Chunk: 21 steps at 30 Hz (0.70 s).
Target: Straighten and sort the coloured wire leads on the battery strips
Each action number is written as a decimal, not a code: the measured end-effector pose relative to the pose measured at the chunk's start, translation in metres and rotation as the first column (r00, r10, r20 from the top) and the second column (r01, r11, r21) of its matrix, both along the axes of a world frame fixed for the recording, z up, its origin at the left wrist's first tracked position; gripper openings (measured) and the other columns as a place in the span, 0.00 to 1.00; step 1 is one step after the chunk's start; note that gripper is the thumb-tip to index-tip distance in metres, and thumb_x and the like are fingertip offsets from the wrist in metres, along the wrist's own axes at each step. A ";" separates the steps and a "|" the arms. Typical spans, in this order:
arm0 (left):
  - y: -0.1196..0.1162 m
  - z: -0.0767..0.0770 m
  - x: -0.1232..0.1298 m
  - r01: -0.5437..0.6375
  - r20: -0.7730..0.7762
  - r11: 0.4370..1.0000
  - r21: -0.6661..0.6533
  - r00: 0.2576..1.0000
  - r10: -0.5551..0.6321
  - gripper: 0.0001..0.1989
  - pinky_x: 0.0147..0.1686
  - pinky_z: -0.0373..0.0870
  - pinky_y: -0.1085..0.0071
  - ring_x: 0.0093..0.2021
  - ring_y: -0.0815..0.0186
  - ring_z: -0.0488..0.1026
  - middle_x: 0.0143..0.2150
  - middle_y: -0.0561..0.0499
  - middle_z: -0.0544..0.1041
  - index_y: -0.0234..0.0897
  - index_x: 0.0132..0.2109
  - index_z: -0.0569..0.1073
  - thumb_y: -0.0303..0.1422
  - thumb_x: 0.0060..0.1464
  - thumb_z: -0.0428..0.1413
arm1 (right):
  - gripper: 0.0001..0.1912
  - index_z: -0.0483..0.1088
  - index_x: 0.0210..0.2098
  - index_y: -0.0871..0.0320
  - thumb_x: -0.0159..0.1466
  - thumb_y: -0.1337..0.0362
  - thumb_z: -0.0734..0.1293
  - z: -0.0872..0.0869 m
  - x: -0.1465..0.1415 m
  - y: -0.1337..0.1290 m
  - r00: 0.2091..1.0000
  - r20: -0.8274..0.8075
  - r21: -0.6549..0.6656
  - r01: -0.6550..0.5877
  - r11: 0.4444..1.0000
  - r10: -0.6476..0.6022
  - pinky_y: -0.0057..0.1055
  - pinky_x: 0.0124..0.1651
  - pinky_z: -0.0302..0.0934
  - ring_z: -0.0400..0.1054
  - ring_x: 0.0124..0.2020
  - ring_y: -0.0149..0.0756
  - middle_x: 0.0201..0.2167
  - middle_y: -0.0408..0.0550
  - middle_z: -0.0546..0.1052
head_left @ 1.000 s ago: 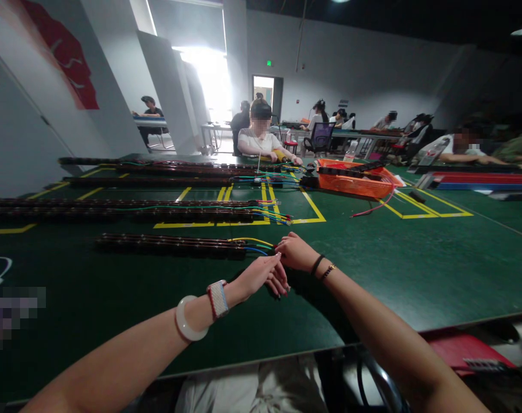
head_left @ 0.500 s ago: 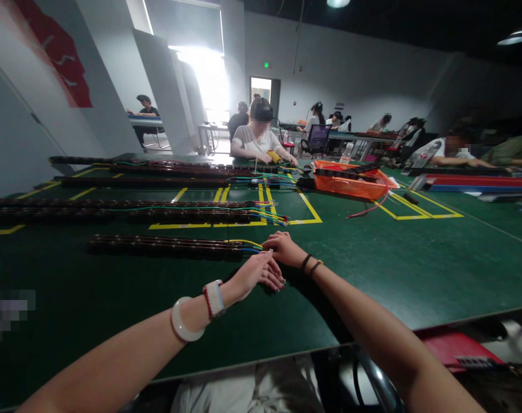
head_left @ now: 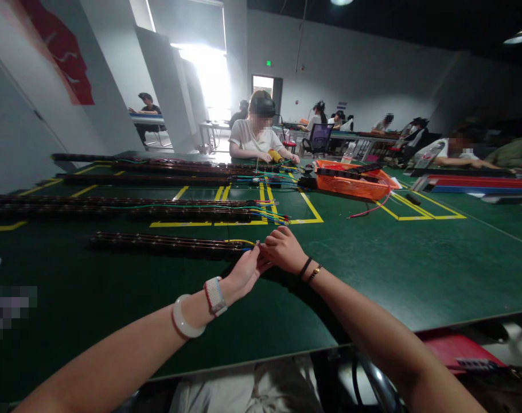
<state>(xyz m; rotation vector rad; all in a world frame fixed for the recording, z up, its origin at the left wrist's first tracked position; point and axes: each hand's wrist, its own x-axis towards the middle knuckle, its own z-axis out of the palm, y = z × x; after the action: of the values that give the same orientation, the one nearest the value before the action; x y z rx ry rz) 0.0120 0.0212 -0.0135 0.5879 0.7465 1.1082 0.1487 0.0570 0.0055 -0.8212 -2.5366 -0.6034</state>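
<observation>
A long dark wrapped cable bundle [head_left: 166, 242] lies on the green table in front of me. From its right end, thin yellow and blue wires [head_left: 239, 241] run into my fingers. My left hand [head_left: 244, 271], with a watch and a pale bangle at the wrist, pinches the wires near their ends from the near side. My right hand [head_left: 284, 250], fingers curled, is closed on the same wire ends and touches the left fingertips. The wire tips are hidden between the fingers.
More dark cable bundles [head_left: 192, 213] with coloured wire ends lie beyond, over yellow tape marks [head_left: 308, 206]. An orange basket [head_left: 351, 186] holding dark parts stands farther right, a red wire [head_left: 364, 215] beside it. Across the table, a person [head_left: 254, 135] handles wires.
My left fingers, spread below the wires before, have risen and closed at the wire ends. My right hand has curled in more tightly and stays at the same spot.
</observation>
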 end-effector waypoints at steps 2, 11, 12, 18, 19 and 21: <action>0.003 -0.003 -0.001 -0.007 0.033 1.000 -0.005 0.999 0.007 0.12 0.45 0.71 0.66 0.33 0.69 0.74 0.31 0.47 0.76 0.33 0.33 0.69 0.27 0.62 0.44 | 0.12 0.72 0.34 0.60 0.67 0.67 0.58 0.001 -0.002 -0.003 0.998 0.065 0.053 -0.020 0.998 0.017 0.37 0.47 0.47 0.56 0.34 0.35 0.29 0.47 0.71; -0.002 0.007 -0.002 0.024 0.052 1.000 0.006 0.998 -0.024 0.16 0.44 0.72 0.64 0.29 0.68 0.73 0.25 0.47 0.74 0.30 0.30 0.71 0.29 0.62 0.44 | 0.14 0.73 0.40 0.54 0.65 0.53 0.61 0.013 0.020 -0.003 0.989 -0.132 -0.119 -0.078 0.990 0.062 0.37 0.47 0.47 0.59 0.39 0.36 0.37 0.48 0.71; -0.002 0.008 -0.002 0.035 0.048 0.999 0.012 0.998 -0.036 0.16 0.45 0.72 0.63 0.30 0.67 0.74 0.26 0.46 0.75 0.29 0.30 0.71 0.30 0.62 0.44 | 0.15 0.73 0.39 0.55 0.65 0.53 0.61 0.015 0.023 -0.003 0.989 -0.141 -0.133 -0.071 0.989 0.052 0.37 0.47 0.47 0.59 0.38 0.36 0.36 0.48 0.71; -0.001 0.007 -0.001 0.004 0.013 1.000 -0.014 1.000 -0.004 0.13 0.45 0.71 0.62 0.33 0.66 0.75 0.32 0.43 0.77 0.29 0.33 0.71 0.29 0.62 0.45 | 0.12 0.70 0.35 0.58 0.60 0.55 0.66 0.018 0.021 -0.006 1.000 -0.003 -0.178 -0.018 0.984 0.017 0.36 0.46 0.48 0.60 0.37 0.37 0.33 0.48 0.72; -0.001 0.007 -0.001 0.006 0.018 1.000 -0.013 1.000 -0.005 0.13 0.46 0.71 0.62 0.34 0.65 0.75 0.33 0.43 0.77 0.29 0.33 0.71 0.29 0.62 0.46 | 0.10 0.70 0.34 0.58 0.60 0.57 0.66 0.017 0.019 -0.007 1.000 -0.006 -0.198 -0.013 0.980 0.012 0.35 0.46 0.48 0.60 0.36 0.37 0.32 0.48 0.72; -0.001 0.007 -0.001 0.010 0.031 1.000 0.001 0.999 -0.010 0.13 0.47 0.71 0.62 0.36 0.64 0.75 0.33 0.42 0.77 0.29 0.33 0.71 0.30 0.62 0.46 | 0.07 0.71 0.32 0.58 0.61 0.61 0.65 0.015 0.017 -0.006 0.999 -0.049 -0.253 -0.010 0.967 -0.003 0.34 0.44 0.49 0.61 0.35 0.35 0.30 0.46 0.73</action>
<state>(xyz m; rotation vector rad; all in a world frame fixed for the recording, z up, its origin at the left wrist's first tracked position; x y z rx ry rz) 0.0115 0.0200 -0.0068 0.5733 0.7151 1.1059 0.1658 0.0512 0.0204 -0.9046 -2.6032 -0.2555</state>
